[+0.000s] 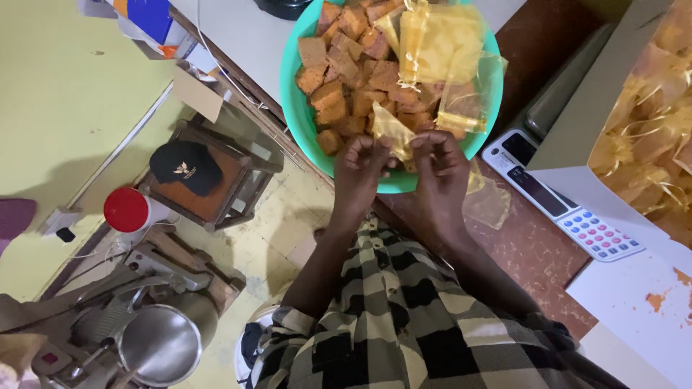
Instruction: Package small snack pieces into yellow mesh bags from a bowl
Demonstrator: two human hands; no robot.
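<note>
At the near rim of the green bowl (pixel 297 108), left hand (pixel 358 167) and right hand (pixel 441 167) pinch a sheer yellow pouch (pixel 393 133) between fingertips, just beside the brown cake pieces (pixel 346 65).

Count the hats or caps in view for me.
1: a black cap resting on a small wooden stool on the floor, left of both hands. Others may be hidden outside the view.

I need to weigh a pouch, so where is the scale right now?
In the head view, the scale lies on the brown counter at the right, just right of the green bowl and against the open box of pouches.
</note>
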